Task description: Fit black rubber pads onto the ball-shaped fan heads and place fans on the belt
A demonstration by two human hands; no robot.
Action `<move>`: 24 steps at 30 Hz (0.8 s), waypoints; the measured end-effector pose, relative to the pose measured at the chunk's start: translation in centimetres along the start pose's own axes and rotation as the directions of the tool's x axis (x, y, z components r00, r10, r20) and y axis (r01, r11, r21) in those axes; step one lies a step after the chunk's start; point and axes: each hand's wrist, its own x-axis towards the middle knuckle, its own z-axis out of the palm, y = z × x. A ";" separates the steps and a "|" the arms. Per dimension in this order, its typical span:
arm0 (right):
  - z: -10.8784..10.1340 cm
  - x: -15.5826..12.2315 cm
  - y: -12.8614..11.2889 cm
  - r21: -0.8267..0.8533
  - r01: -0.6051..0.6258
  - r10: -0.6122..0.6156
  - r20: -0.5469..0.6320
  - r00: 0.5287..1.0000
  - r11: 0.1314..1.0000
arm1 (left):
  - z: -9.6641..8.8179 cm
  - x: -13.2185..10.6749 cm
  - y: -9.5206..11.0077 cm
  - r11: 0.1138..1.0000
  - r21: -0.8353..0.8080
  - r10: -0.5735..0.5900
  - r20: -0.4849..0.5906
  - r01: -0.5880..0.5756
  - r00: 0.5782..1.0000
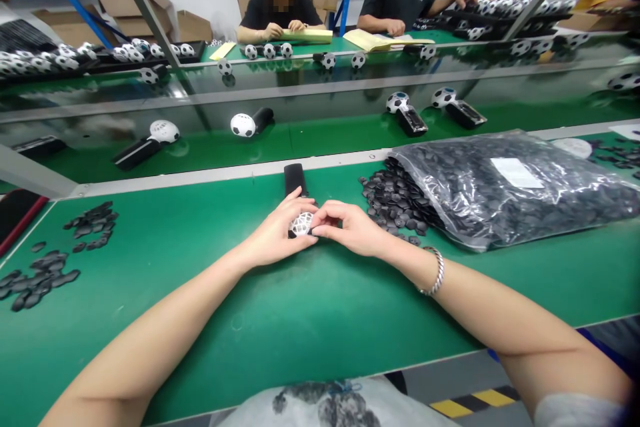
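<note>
Both my hands meet at the middle of the green table (310, 307) around a small fan shaped like a football. Its white ball head (301, 223) sits between my fingers, and its black handle (295, 179) points away from me. My left hand (277, 233) cups the head from the left, fingers curled on it. My right hand (350, 227) pinches at the head's right side; what its fingertips press there is too small to make out. A silver bracelet (434, 273) is on my right wrist.
A clear plastic bag (515, 187) spills several small black pieces (395, 200) right of my hands. More black pieces (90, 223) lie at the left. Finished football fans (250, 123) lie on the conveyor behind. Two people sit across the far table.
</note>
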 end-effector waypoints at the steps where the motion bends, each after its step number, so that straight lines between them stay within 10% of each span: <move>1: 0.1 0.1 0.1 0.014 0.005 -0.004 -0.018 1.000 1.000 | 0.0 0.0 0.0 1.000 -0.005 -0.010 -0.004 0.010 1.000; 24: 0.5 0.6 1.4 0.220 -0.165 0.175 -0.023 0.984 0.961 | 0.6 1.0 0.9 0.999 0.032 -0.023 -0.020 0.024 1.000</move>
